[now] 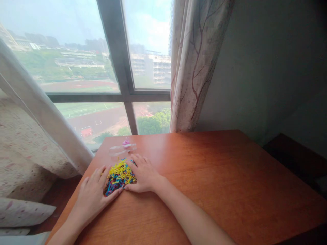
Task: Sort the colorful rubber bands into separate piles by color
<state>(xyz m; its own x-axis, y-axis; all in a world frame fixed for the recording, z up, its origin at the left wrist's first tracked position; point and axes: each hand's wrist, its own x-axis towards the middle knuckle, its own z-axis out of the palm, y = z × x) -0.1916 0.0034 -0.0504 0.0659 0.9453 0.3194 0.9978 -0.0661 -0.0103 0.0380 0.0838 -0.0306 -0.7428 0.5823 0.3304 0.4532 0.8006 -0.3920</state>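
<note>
A heap of small coloured loops (119,176), yellow, blue and pink, lies on the wooden table (217,183) near its left edge. My left hand (92,194) lies flat against the heap's left side, fingers stretched out. My right hand (143,174) lies flat against its right side, fingers spread toward the top of the heap. Both hands cup the heap between them and grip nothing. Just behind the heap lies a clear plastic container (122,149) with a pink piece (126,142) at its far end.
The table stands against a large window (120,68) with a dark frame. Patterned curtains (196,61) hang at the right, and a pale curtain (33,129) drapes at the left. A dark piece of furniture (296,160) sits to the right of the table.
</note>
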